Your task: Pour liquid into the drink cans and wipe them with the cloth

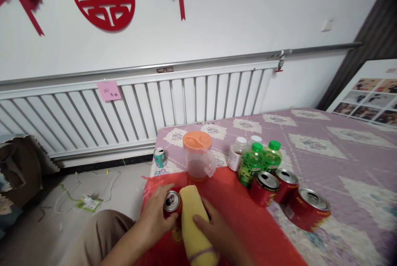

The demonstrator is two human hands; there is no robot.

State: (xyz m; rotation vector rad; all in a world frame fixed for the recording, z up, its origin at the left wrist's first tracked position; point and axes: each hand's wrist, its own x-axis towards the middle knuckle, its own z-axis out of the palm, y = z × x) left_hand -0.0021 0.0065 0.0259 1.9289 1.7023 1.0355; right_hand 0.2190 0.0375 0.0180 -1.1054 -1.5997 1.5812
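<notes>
My left hand (156,214) is wrapped round a red drink can (172,202), which stands upright with its opened top facing up. In my right hand (217,226) is a folded yellow cloth (192,216) with a purple stripe near its lower end. The cloth lies right beside the can; whether the two touch, I cannot tell. Beneath both hands spreads a red plastic sheet (242,212). Just beyond them stands a clear pitcher (197,162) with an orange lid and a little orange-brown liquid at its bottom.
To the right stand green-capped bottles (252,166), white-capped bottles (237,154) and opened red cans (307,210). A small teal can (160,158) is near the left edge of the patterned cloth (310,142). A white radiator (186,100) runs along the wall. Cords and a green packet (89,203) lie on the floor.
</notes>
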